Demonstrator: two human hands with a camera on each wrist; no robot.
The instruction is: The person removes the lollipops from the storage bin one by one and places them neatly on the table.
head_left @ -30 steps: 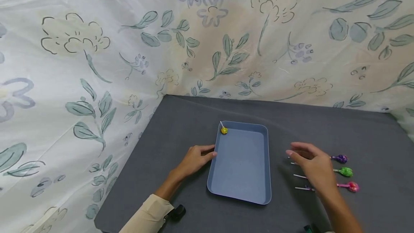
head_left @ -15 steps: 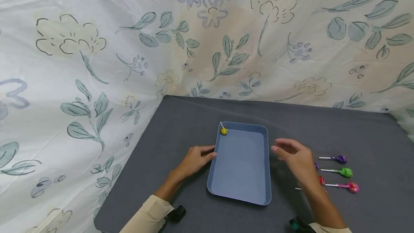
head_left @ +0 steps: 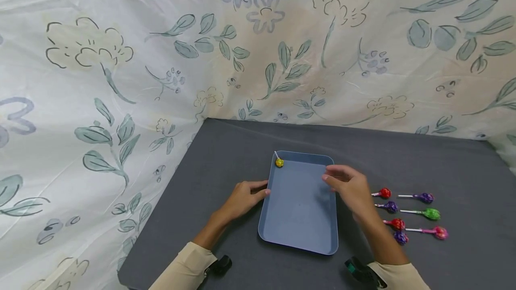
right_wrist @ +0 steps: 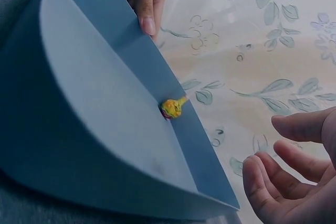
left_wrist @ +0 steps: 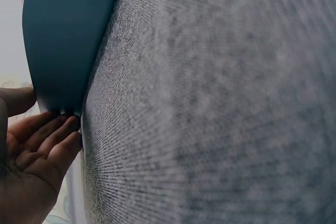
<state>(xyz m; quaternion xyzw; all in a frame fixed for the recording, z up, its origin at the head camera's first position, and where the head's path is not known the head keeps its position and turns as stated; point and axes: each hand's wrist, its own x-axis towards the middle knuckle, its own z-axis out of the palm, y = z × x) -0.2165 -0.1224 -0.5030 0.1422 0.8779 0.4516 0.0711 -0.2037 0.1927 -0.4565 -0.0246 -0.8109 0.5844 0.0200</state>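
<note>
A blue-grey rectangular tray [head_left: 300, 205] lies on the dark cloth. My left hand [head_left: 243, 200] pinches its left wall, the thumb over the rim and the fingers against the outside. In the tray's far left corner sits a yellow lollipop [head_left: 279, 162], its white stick leaning on the rim; the right wrist view shows its yellow wrapper [right_wrist: 172, 108] with some red. Over the tray's far right rim hovers my right hand [head_left: 350, 189], fingers loosely bent and nothing between them. To its right lie two columns of lollipops, among them a green one [head_left: 431, 214] and a red one [head_left: 384, 192].
The nearer column also holds purple lollipops [head_left: 390, 207], partly behind the right forearm. A pink one [head_left: 440, 232] lies at the far column's near end. Flowered cloth [head_left: 258, 57] hangs behind and left of the grey table [head_left: 230, 151].
My right hand has moved left from above the lollipops to the tray's right rim, uncovering the nearer column's heads. The left hand, tray and yellow lollipop have stayed put.
</note>
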